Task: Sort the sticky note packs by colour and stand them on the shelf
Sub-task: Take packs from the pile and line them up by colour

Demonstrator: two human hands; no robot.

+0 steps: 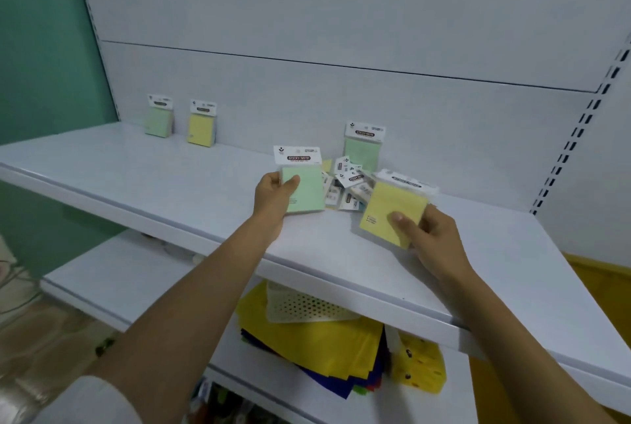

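The left hand (pixel 273 196) grips a flat mint-green pack (pixel 302 184) upright; the right hand (pixel 432 236) pinches a tilted yellow pack (pixel 392 208), both over the smooth white shelf (pixel 136 171) near its front edge, loose packs (pixel 348 184) heaped between, bare shelf leftward

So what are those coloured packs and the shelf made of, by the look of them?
The green pack and yellow pack look like matte paper pads in glossy clear wrap, with white card headers. The shelf is probably painted metal: smooth, faintly sheened, thin rolled edge.

Lower shelf (pixel 136 290) — yellow sheets (pixel 307 338), white perforated mat (pixel 300 307).
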